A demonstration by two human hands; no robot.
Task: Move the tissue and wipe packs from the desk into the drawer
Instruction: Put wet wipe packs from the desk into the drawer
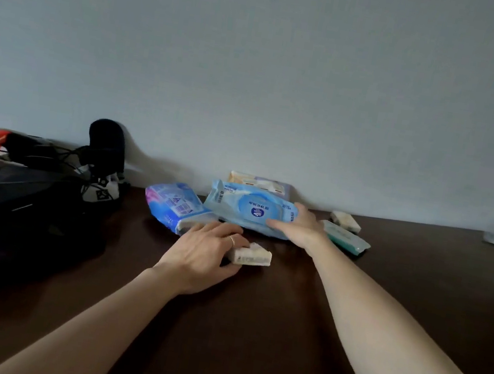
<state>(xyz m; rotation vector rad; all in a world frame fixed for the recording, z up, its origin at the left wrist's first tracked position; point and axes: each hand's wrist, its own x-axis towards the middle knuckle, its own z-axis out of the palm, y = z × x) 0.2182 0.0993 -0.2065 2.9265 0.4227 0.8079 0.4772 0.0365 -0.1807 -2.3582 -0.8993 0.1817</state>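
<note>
Two hands working at once, likely to clear packs faster. Left hand (204, 251) curled round small white tissue pack (250, 254) on dark wooden tabletop (248, 332); right hand (300, 229) grasping large pale-blue plastic wipe pack (248, 211). Drawer out of view; other packs lie near the wall

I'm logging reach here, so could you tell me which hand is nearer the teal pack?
Right. The right hand grips the blue wipe pack just beside the teal pack; the left hand is farther away.
</note>
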